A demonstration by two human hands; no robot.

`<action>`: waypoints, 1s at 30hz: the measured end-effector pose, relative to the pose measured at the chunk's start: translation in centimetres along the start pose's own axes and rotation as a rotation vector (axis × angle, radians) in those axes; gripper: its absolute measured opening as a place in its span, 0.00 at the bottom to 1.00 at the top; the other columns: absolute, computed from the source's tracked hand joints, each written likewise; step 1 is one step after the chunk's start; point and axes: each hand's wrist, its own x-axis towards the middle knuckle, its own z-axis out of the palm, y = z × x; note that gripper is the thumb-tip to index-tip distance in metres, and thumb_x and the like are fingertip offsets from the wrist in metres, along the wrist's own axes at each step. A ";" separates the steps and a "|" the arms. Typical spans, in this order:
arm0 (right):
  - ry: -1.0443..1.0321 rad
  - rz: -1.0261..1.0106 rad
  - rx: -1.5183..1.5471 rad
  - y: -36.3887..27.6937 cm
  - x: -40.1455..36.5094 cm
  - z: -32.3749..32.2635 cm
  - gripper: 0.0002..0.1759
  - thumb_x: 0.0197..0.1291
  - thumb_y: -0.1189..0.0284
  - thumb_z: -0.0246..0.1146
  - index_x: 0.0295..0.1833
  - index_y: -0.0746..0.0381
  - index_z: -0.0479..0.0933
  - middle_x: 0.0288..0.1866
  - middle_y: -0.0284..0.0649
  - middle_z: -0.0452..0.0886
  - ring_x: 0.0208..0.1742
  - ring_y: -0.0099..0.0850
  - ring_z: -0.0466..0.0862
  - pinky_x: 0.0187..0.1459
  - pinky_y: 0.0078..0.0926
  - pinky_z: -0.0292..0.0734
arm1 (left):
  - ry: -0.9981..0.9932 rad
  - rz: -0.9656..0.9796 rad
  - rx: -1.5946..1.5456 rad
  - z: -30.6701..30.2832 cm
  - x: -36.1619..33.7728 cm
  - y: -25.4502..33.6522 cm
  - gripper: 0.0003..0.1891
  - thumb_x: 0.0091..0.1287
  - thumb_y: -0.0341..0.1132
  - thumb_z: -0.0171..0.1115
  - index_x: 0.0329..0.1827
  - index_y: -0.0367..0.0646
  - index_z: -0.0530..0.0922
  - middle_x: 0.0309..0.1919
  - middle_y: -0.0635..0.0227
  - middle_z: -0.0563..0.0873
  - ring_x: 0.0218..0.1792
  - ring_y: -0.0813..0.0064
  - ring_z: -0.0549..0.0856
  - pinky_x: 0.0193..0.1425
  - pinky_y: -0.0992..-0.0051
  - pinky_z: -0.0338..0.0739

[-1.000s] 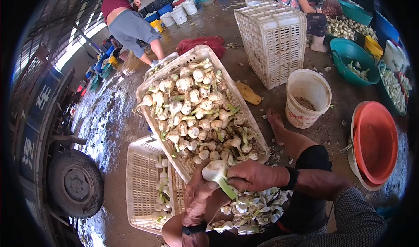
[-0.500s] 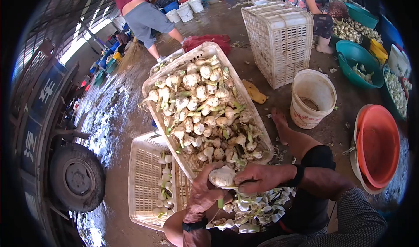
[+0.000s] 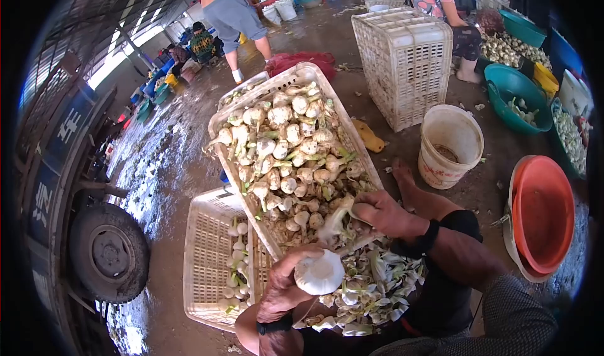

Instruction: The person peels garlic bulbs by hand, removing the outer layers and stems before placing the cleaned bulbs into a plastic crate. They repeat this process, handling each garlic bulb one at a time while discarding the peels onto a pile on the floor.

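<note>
Since the earlier frame, the right hand (image 3: 385,212) has been leaving the left hand (image 3: 284,288) and moving up to the near edge of the full crate (image 3: 301,74). The two hands are now sitting apart.

Left hand: fingers are curling closed around a peeled bulb (image 3: 319,273) and holding it alone, just below the near edge of the full crate and above the peelings (image 3: 380,282).

Right hand: fingers are closing down on an unpeeled bulb (image 3: 335,221), which is lying at the near right corner of the full crate with its pale stalk showing beneath the knuckles. How firmly it is being gripped cannot be told.

Surroundings: the full crate is resting tilted, with its near end over the lower crate (image 3: 207,261). The lower crate is carrying a few white bulbs along its right side. The peelings are lying heaped between the hands and the person's lap. On the floor (image 3: 170,167), a white bucket (image 3: 450,143) is standing to the right of the full crate, and an orange basin (image 3: 544,212) is sitting further right, well apart from both hands.
</note>
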 end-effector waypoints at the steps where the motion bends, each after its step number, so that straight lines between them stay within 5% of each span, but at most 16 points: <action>1: 0.009 -0.277 -0.402 0.8 0.5 -0.6 0.15 0.66 0.63 0.56 0.35 0.64 0.78 0.25 0.39 0.81 0.23 0.30 0.80 0.28 0.27 0.76 | 0.004 -0.037 -0.112 -0.2 -0.3 -0.3 0.36 0.39 0.23 0.82 0.56 0.47 0.77 0.58 0.60 0.81 0.59 0.66 0.81 0.64 0.67 0.78; 2: 0.019 -0.553 -0.802 1.5 0.8 -1.2 0.16 0.65 0.62 0.57 0.34 0.64 0.78 0.25 0.42 0.80 0.24 0.34 0.80 0.29 0.30 0.77 | 0.001 -0.034 -0.113 -0.2 -0.2 -0.2 0.36 0.39 0.23 0.82 0.56 0.47 0.77 0.58 0.60 0.81 0.59 0.66 0.81 0.64 0.67 0.78; 3: -0.255 -0.557 -0.813 1.1 0.4 -1.2 0.15 0.64 0.62 0.59 0.37 0.64 0.78 0.25 0.48 0.79 0.25 0.40 0.81 0.31 0.36 0.76 | 0.046 -0.013 -0.110 0.0 -0.2 0.0 0.37 0.39 0.18 0.72 0.59 0.44 0.75 0.57 0.57 0.81 0.59 0.63 0.81 0.63 0.65 0.77; 4: -0.261 -0.558 -0.813 0.6 -0.3 -0.4 0.15 0.64 0.62 0.59 0.37 0.64 0.78 0.25 0.48 0.79 0.25 0.40 0.81 0.31 0.36 0.76 | 0.097 0.007 -0.107 0.3 -0.1 0.7 0.39 0.40 0.14 0.62 0.63 0.40 0.73 0.56 0.54 0.80 0.58 0.60 0.81 0.62 0.62 0.76; 5: -0.509 -0.438 -0.936 0.3 -1.3 0.8 0.15 0.64 0.62 0.59 0.37 0.64 0.78 0.25 0.49 0.78 0.25 0.41 0.80 0.30 0.38 0.75 | 0.171 -0.174 -0.156 0.7 0.3 1.8 0.40 0.40 0.11 0.58 0.65 0.39 0.71 0.55 0.56 0.81 0.56 0.63 0.82 0.57 0.67 0.79; 6: -0.759 -0.310 -1.049 0.4 -1.8 1.6 0.14 0.64 0.63 0.59 0.37 0.65 0.78 0.25 0.50 0.78 0.25 0.43 0.80 0.30 0.39 0.75 | 0.159 -0.140 -0.134 0.4 0.4 0.7 0.40 0.43 0.11 0.56 0.67 0.38 0.69 0.55 0.56 0.81 0.54 0.66 0.83 0.52 0.72 0.82; 7: -0.764 -0.310 -1.046 1.5 -1.5 1.7 0.14 0.64 0.63 0.59 0.37 0.65 0.78 0.25 0.50 0.78 0.25 0.43 0.80 0.30 0.39 0.75 | 0.180 -0.177 -0.083 0.4 0.4 0.0 0.40 0.45 0.12 0.58 0.68 0.39 0.68 0.53 0.57 0.82 0.52 0.68 0.84 0.50 0.74 0.82; 9: -0.459 -0.619 -1.052 2.9 -0.6 1.9 0.14 0.65 0.64 0.59 0.38 0.65 0.76 0.25 0.51 0.77 0.25 0.44 0.79 0.29 0.39 0.73 | 0.196 -0.217 -0.038 0.5 0.3 -0.4 0.39 0.46 0.13 0.59 0.69 0.39 0.67 0.51 0.57 0.83 0.50 0.69 0.84 0.48 0.75 0.82; 12: -0.223 -0.590 -0.750 0.8 -0.5 1.8 0.12 0.65 0.66 0.61 0.39 0.65 0.75 0.24 0.50 0.76 0.24 0.44 0.79 0.27 0.37 0.72 | 0.187 -0.378 0.030 0.6 0.6 -0.4 0.36 0.51 0.15 0.62 0.67 0.43 0.68 0.53 0.61 0.81 0.53 0.68 0.83 0.56 0.70 0.80; 17: -0.275 -0.502 -0.728 0.3 -1.4 2.9 0.12 0.62 0.66 0.63 0.40 0.65 0.74 0.26 0.48 0.77 0.25 0.46 0.79 0.27 0.37 0.72 | 0.198 -0.344 0.350 1.2 0.5 -2.3 0.31 0.48 0.20 0.66 0.60 0.39 0.72 0.50 0.54 0.80 0.50 0.60 0.83 0.52 0.68 0.81; 20: -0.211 -0.714 -0.894 0.7 -1.0 3.0 0.13 0.61 0.65 0.63 0.38 0.65 0.73 0.26 0.48 0.76 0.26 0.48 0.79 0.28 0.40 0.72 | 0.207 -0.233 0.615 2.0 0.9 -1.6 0.31 0.46 0.22 0.67 0.59 0.39 0.73 0.51 0.50 0.79 0.47 0.53 0.83 0.50 0.64 0.80; 30: -0.102 -0.754 -1.187 2.0 -1.6 3.2 0.11 0.57 0.68 0.62 0.33 0.65 0.71 0.24 0.48 0.74 0.26 0.50 0.79 0.29 0.46 0.74 | 0.230 -0.249 0.664 3.0 1.3 -2.4 0.31 0.45 0.23 0.66 0.58 0.38 0.73 0.49 0.48 0.78 0.45 0.50 0.82 0.50 0.59 0.79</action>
